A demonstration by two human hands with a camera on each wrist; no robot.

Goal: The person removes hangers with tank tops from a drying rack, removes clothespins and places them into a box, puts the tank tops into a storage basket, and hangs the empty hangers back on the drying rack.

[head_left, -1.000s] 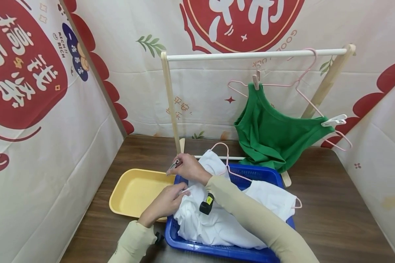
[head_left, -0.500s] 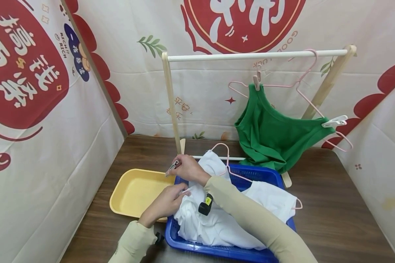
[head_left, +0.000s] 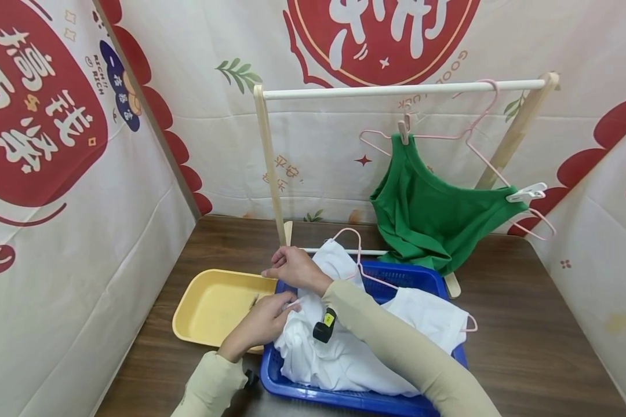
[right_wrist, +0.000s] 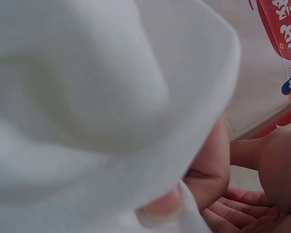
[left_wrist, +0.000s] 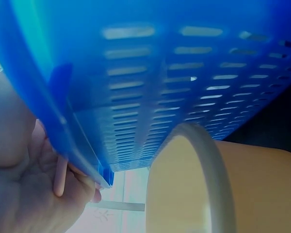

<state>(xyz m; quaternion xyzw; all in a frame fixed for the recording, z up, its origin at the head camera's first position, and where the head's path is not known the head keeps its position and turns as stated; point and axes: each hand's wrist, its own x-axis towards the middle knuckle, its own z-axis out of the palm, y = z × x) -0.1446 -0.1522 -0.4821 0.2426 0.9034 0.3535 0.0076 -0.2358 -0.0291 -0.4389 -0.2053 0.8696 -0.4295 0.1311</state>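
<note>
White garment (head_left: 339, 359) lay in the blue basket (head_left: 313, 395) on a pink hanger (head_left: 359, 264), whose long axis ran slantwise from the basket's far left corner to its right rim; one end stuck out past that rim, and the hook pointed away from the person, over the far rim. The garment's body came down toward the near rim in loose folds. At the basket's left rim the left hand (head_left: 263, 319) had its fingers pinching the cloth. Above the far left corner was the right hand (head_left: 298, 269), its fingers released. Left of the basket sat a yellow tray (head_left: 214, 307), with a small clip (head_left: 253, 300) in it, partly hidden by the left hand. Dark wood-grain surface (head_left: 527, 330) spread around the basket. Behind the basket stood a rack (head_left: 396, 91), where a green top (head_left: 433, 214) hung tilted from a second hanger (head_left: 438, 136), clipped at both shoulders. Beyond, pale wall cloths (head_left: 214, 133) with red prints enclosed the surface.
</note>
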